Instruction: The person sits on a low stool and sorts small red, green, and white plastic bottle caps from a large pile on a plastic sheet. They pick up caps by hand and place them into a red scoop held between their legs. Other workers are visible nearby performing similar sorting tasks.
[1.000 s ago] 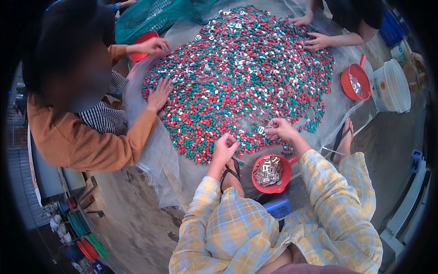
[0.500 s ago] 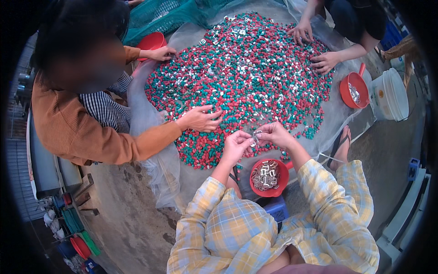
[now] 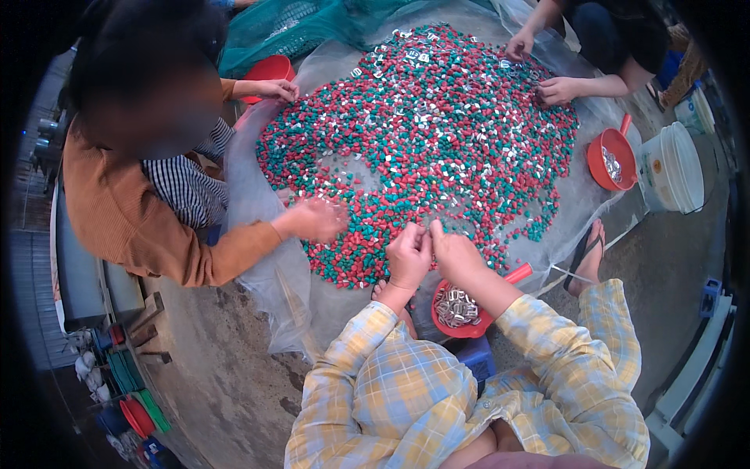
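Note:
My left hand (image 3: 409, 256) and my right hand (image 3: 459, 253) meet at the near edge of a wide pile of small red, green and white pebble-like pieces (image 3: 437, 133). Fingertips on both are pinched together and touch or nearly touch; whatever is between them is hidden. Right below my right forearm is a red plastic scoop (image 3: 462, 332) with a handle, partly covered by the wrist. It holds many silvery, buckle-shaped metal pieces (image 3: 456, 306). Similar pale pieces lie scattered in the pile.
A co-worker's blurred hand (image 3: 316, 220) is over the pile at left, the other at a red bowl (image 3: 270, 70). Another person's hand (image 3: 558, 91) works at far right. A second red scoop (image 3: 612, 160), a white bucket (image 3: 672, 168) and green netting (image 3: 312, 30) surround the translucent sheet.
My hands have drawn together, and the silvery pieces seen at my fingertips are now hidden. The left co-worker's near hand has moved left and slightly down; a bare patch shows in the pile.

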Tool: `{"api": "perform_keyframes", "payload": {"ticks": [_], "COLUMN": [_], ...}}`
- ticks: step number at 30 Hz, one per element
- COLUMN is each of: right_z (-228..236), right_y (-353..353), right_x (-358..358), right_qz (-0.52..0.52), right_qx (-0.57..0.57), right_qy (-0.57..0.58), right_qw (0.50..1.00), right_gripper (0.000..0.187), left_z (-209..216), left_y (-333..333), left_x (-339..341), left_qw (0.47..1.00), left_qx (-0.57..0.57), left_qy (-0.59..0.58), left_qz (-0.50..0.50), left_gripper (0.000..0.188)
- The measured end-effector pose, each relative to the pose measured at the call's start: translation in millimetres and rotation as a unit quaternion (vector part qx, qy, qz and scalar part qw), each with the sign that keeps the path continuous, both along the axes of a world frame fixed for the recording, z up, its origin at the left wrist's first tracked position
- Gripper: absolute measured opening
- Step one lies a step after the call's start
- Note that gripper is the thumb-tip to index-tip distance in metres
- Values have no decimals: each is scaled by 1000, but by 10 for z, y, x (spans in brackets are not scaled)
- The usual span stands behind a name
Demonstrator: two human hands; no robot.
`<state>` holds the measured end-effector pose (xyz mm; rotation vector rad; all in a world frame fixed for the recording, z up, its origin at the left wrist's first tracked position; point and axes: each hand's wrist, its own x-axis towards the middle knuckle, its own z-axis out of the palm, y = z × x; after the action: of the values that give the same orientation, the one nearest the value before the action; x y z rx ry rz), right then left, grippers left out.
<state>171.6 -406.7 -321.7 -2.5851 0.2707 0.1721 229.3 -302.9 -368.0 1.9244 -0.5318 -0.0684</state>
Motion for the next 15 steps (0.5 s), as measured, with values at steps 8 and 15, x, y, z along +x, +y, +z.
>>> {"api": "perform_keyframes", "payload": {"ticks": [8,15], "right_z": [69,55], "right_y": [-61,-262], "right_x": [52,15], "right_qz": [-86,-49], "right_qx": [97,126], "right_qy": [-64,-120], "right_qw": [989,984], "right_gripper": [24,6], "left_z": [55,88], "left_y": [136,205], "left_x": [292,167], "left_qw": [838,866], "left_qx": [-208,-94], "left_qy": [503,470], "left_qz": [42,-145], "left_gripper": [8,24]}}
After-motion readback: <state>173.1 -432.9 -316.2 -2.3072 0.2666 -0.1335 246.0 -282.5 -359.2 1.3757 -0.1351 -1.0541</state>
